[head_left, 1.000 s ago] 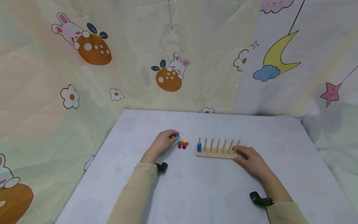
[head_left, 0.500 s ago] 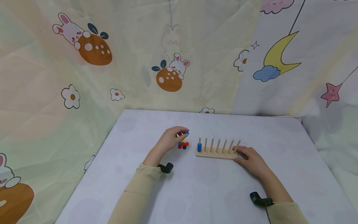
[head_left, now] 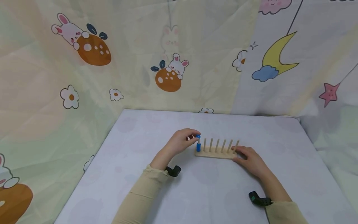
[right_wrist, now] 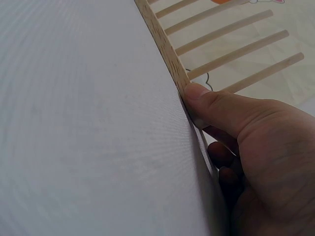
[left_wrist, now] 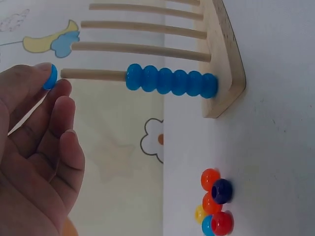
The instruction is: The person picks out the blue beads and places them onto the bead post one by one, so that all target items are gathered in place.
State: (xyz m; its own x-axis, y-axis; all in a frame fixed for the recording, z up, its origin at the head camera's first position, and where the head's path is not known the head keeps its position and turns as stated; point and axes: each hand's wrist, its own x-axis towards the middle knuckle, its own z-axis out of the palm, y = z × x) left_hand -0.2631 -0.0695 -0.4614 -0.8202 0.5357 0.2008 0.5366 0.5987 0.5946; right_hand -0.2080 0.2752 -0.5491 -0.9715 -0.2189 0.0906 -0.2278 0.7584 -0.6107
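My left hand [head_left: 182, 141] pinches a blue bead [left_wrist: 51, 77] between thumb and fingertips, right at the tip of the leftmost peg [left_wrist: 93, 74]. Several blue beads [left_wrist: 171, 81] are stacked at the bottom of that peg. The wooden peg board [head_left: 215, 154] stands on the table with its row of upright pegs; the other pegs carry no beads. At the board's right end, my right hand [head_left: 251, 161] grips the base, its thumb [right_wrist: 198, 91] on the front edge.
Loose beads lie on the table left of the board, among them a dark blue bead [left_wrist: 222, 191], a red bead [left_wrist: 222, 223] and a yellow bead [left_wrist: 200, 214]. In the head view my left hand hides them. A printed cloth [head_left: 134, 62] hangs behind the table [head_left: 212, 193].
My left hand has carried the blue bead rightward from beside the loose beads to the top of the leftmost peg. My right hand has stayed on the board's end.
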